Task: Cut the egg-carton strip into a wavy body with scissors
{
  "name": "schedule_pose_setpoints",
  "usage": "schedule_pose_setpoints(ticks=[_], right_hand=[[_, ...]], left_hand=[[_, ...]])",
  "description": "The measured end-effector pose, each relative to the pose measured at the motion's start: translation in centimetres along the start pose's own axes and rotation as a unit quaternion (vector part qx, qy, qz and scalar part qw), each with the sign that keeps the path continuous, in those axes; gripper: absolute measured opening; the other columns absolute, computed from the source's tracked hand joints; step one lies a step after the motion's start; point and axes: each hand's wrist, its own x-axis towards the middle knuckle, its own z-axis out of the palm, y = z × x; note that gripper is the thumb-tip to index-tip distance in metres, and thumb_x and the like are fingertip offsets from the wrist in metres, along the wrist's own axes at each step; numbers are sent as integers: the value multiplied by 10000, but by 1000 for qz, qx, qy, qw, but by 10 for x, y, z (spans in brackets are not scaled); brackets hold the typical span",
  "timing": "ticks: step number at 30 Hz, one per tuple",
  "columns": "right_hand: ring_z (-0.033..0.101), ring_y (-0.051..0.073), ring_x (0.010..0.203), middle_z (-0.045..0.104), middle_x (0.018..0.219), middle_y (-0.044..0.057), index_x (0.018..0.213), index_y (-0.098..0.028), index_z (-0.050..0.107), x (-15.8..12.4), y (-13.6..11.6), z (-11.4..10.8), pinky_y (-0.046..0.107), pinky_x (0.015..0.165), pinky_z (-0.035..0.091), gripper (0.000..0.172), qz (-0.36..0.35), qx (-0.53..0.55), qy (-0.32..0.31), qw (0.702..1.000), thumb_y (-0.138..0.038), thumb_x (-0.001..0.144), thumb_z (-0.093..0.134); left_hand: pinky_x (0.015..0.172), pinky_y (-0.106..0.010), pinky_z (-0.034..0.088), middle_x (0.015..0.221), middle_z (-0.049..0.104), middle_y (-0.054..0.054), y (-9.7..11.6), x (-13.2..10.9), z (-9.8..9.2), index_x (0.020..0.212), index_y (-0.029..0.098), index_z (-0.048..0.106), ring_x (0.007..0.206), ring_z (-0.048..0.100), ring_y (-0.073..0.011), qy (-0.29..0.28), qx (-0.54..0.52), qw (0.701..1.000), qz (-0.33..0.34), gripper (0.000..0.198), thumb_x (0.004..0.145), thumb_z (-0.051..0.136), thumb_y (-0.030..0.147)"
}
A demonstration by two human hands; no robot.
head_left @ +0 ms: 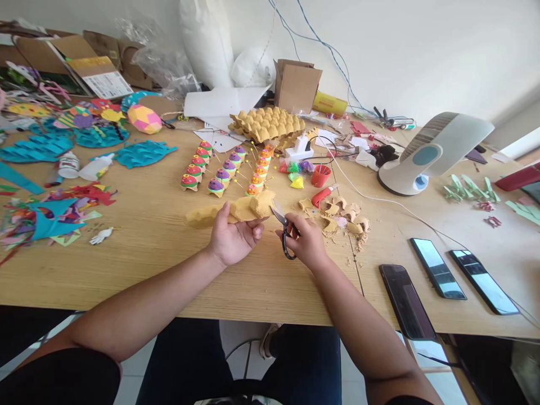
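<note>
Head view: left hand (231, 239) closed around carton strip (230, 212), long axis left-right, parallel to table (169, 270) near edge; right hand (306, 239) grips scissors (283, 225), blades at strip's right end.

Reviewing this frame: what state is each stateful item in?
Left hand, gripping egg-carton strip.
Right hand, gripping scissors, blades slightly parted at the strip.
Cardboard box, flaps open.
Glue bottle, lying on its side.
Phones, flat, face up.
Fan, upright; running, cannot tell.
</note>
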Motion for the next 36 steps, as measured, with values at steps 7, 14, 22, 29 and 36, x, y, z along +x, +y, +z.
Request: schedule_pose_setpoints(ticks=[7,14,22,29,36], right_hand=[[600,148,613,672,693,-11,1078,-246,667,-2,3,2,268,648,427,260,3,-31,-2,1000,-460,931,663],[587,149,588,665,670,-20,1072,-259,662,-3,3,2,269,581,372,197,22,-67,-1,998,-397,934,640],[579,158,577,671,695,-13,1080,-268,660,-4,4,3,277,552,359,179,31,-86,2,996,-325,914,626],[595,164,605,689,742,-7,1103,-281,666,-6,7,3,275,559,378,209,36,-86,0,996,-286,899,620],[602,162,592,716,771,3,1079,-283,680,-6,11,3,273,553,383,195,47,-82,14,995,-282,899,607]], left_hand=[[546,-259,515,902,784,-122,-1,-1,0,1014,171,767,591,592,-148,-8,4,1000,2,623,873,525,727],[528,-262,502,902,787,-120,-1,-1,3,1006,183,768,574,589,-148,10,8,1000,-1,609,879,517,724],[530,-259,501,911,790,-128,-1,-1,3,989,176,768,573,582,-145,9,5,1000,-11,633,879,502,740],[532,-266,506,917,794,-121,-2,0,1,988,193,773,576,588,-146,5,9,1000,-10,613,870,521,740],[529,-261,500,890,788,-115,-2,-1,0,977,190,776,570,581,-143,-1,8,1000,-9,618,867,521,743]])
